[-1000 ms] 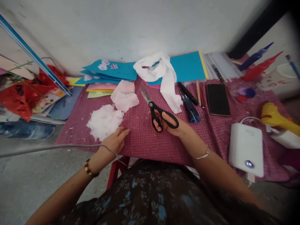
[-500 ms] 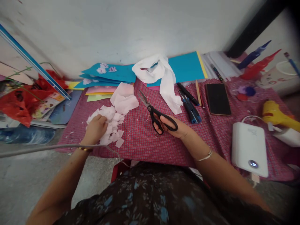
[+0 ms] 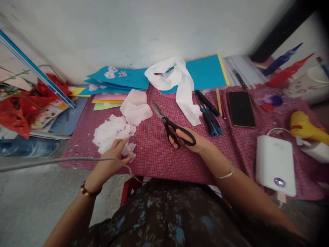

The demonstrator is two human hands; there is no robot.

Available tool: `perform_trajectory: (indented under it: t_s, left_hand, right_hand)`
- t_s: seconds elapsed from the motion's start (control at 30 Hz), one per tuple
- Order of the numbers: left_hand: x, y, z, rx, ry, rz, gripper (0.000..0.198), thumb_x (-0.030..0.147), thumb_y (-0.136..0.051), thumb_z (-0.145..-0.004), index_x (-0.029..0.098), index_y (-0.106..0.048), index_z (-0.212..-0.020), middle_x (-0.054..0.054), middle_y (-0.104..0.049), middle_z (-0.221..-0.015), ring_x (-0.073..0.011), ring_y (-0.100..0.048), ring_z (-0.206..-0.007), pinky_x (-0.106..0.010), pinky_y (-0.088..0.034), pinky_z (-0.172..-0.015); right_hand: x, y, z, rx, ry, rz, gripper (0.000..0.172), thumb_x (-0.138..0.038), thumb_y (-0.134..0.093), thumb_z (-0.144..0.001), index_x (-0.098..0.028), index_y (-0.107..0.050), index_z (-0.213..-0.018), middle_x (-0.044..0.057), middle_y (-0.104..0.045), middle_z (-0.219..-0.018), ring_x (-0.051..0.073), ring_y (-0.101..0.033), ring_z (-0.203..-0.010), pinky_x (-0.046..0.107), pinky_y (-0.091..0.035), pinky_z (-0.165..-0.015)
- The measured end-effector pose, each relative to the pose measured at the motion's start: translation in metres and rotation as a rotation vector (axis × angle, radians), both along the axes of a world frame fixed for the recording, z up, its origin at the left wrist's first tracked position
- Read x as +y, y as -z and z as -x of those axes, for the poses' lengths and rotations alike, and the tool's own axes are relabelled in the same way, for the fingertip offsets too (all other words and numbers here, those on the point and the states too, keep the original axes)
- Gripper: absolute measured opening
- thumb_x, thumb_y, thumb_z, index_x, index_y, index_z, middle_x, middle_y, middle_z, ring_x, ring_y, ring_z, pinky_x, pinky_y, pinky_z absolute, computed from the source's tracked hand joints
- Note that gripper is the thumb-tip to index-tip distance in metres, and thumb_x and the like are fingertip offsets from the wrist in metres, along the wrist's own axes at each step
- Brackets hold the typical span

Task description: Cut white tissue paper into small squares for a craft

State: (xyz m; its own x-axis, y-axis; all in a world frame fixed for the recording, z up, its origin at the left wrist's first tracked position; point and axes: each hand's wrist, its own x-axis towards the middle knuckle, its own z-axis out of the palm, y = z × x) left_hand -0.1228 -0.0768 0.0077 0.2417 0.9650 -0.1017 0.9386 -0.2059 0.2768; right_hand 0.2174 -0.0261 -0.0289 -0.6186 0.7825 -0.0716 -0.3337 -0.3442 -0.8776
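My left hand [image 3: 114, 157] rests at the near edge of a pile of cut white paper pieces [image 3: 108, 132], its fingers spread over a few loose squares. A grey cable [image 3: 77, 160] runs across the back of that hand. In my right hand [image 3: 189, 139] is a pair of black-handled scissors [image 3: 167, 121], fingers through the handles and blades pointing up and left. The blades look nearly closed. Just beyond the pile lies a crumpled piece of white tissue paper [image 3: 136, 108], and a longer white tissue strip [image 3: 183, 89] lies looped farther back.
Blue paper sheets [image 3: 205, 73] lie along the wall. Right of the scissors are a blue utility knife [image 3: 212, 121], a black phone [image 3: 241, 109], a white power bank [image 3: 275, 164] and a yellow glue gun [image 3: 299, 123]. Red plastic [image 3: 15, 115] lies at the left.
My left hand has shifted right and toward me, from on top of the paper pile to its near edge, and its fingers have spread. The right hand and scissors stay in place.
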Motion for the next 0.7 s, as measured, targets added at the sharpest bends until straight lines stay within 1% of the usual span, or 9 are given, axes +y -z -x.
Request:
perform_trajectory:
  t_s: [0.07, 0.13, 0.2, 0.27, 0.33, 0.4, 0.5, 0.6, 0.7]
  left_hand:
    - [0.002, 0.012, -0.002, -0.080, 0.004, -0.003, 0.055, 0.035, -0.065, -0.081, 0.022, -0.055, -0.134, -0.011, -0.059, -0.123, -0.0232, -0.066, -0.100, -0.037, -0.055, -0.085]
    - [0.004, 0.021, -0.004, -0.164, 0.030, 0.000, 0.033, 0.029, -0.061, -0.081, 0.020, -0.065, -0.112, -0.008, -0.063, -0.106, -0.0203, -0.066, -0.092, -0.036, -0.055, -0.083]
    - [0.006, 0.024, -0.006, -0.224, 0.066, 0.018, 0.013, 0.023, -0.055, -0.080, 0.020, -0.066, -0.086, -0.004, -0.064, -0.087, -0.0175, -0.064, -0.080, -0.033, -0.054, -0.076]
    - [0.009, 0.020, -0.003, -0.253, 0.061, 0.003, 0.010, 0.021, -0.052, -0.077, 0.021, -0.062, -0.074, -0.002, -0.062, -0.076, -0.0166, -0.062, -0.073, -0.031, -0.052, -0.070]
    - [0.015, 0.009, 0.006, -0.254, -0.014, -0.073, 0.010, 0.022, -0.052, -0.076, 0.021, -0.062, -0.074, -0.003, -0.063, -0.076, -0.0175, -0.061, -0.074, -0.032, -0.051, -0.070]
    - [0.024, -0.004, 0.021, -0.214, -0.128, -0.162, 0.011, 0.025, -0.054, -0.076, 0.021, -0.064, -0.078, -0.003, -0.064, -0.079, -0.0190, -0.061, -0.076, -0.034, -0.051, -0.073]
    - [0.042, -0.018, 0.050, -0.077, -0.271, -0.236, 0.014, 0.027, -0.055, -0.075, 0.020, -0.065, -0.083, -0.004, -0.064, -0.083, -0.0214, -0.062, -0.078, -0.037, -0.052, -0.076]
    - [0.054, -0.026, 0.073, 0.051, -0.293, -0.229, 0.021, 0.029, -0.057, -0.077, 0.019, -0.066, -0.092, -0.006, -0.062, -0.091, -0.0249, -0.062, -0.082, -0.042, -0.053, -0.081]
    - [0.056, -0.038, 0.072, 0.179, -0.244, -0.278, 0.036, 0.035, -0.060, -0.080, 0.020, -0.066, -0.112, -0.012, -0.059, -0.119, -0.0231, -0.062, -0.079, -0.047, -0.053, -0.088]
  right_hand:
    - [0.000, -0.001, 0.000, -0.006, 0.001, 0.010, 0.055, -0.066, -0.065, -0.085, -0.014, -0.060, -0.102, 0.001, -0.062, -0.077, 0.009, -0.057, -0.058, 0.023, -0.040, -0.051]
    - [0.000, -0.002, 0.000, -0.015, 0.006, 0.009, 0.054, -0.065, -0.065, -0.085, -0.014, -0.059, -0.102, 0.002, -0.062, -0.077, 0.009, -0.057, -0.058, 0.023, -0.041, -0.052]
    - [0.000, -0.002, 0.000, -0.021, 0.012, -0.006, 0.053, -0.065, -0.066, -0.084, -0.014, -0.059, -0.099, 0.002, -0.062, -0.077, 0.009, -0.057, -0.058, 0.023, -0.042, -0.052]
    - [0.001, -0.002, 0.000, -0.021, 0.011, -0.016, 0.053, -0.066, -0.066, -0.083, -0.015, -0.059, -0.096, 0.001, -0.062, -0.077, 0.009, -0.057, -0.057, 0.023, -0.043, -0.052]
    - [0.002, -0.001, 0.000, -0.020, 0.005, -0.015, 0.053, -0.067, -0.066, -0.083, -0.015, -0.059, -0.093, 0.001, -0.062, -0.076, 0.009, -0.057, -0.057, 0.023, -0.043, -0.052]
    - [0.002, -0.001, 0.001, -0.021, 0.000, -0.004, 0.053, -0.066, -0.067, -0.083, -0.015, -0.059, -0.093, 0.001, -0.062, -0.076, 0.009, -0.057, -0.058, 0.023, -0.043, -0.052]
    - [0.001, 0.000, 0.001, -0.022, -0.005, 0.005, 0.052, -0.065, -0.067, -0.083, -0.016, -0.058, -0.095, 0.001, -0.063, -0.077, 0.009, -0.057, -0.059, 0.023, -0.044, -0.052]
    - [0.001, 0.000, 0.001, -0.026, -0.007, -0.002, 0.050, -0.064, -0.067, -0.083, -0.016, -0.057, -0.094, 0.001, -0.063, -0.077, 0.009, -0.058, -0.059, 0.023, -0.043, -0.052]
    - [0.002, 0.001, 0.001, -0.033, 0.001, 0.002, 0.050, -0.063, -0.068, -0.083, -0.016, -0.057, -0.094, 0.000, -0.062, -0.076, 0.009, -0.057, -0.058, 0.022, -0.042, -0.051]
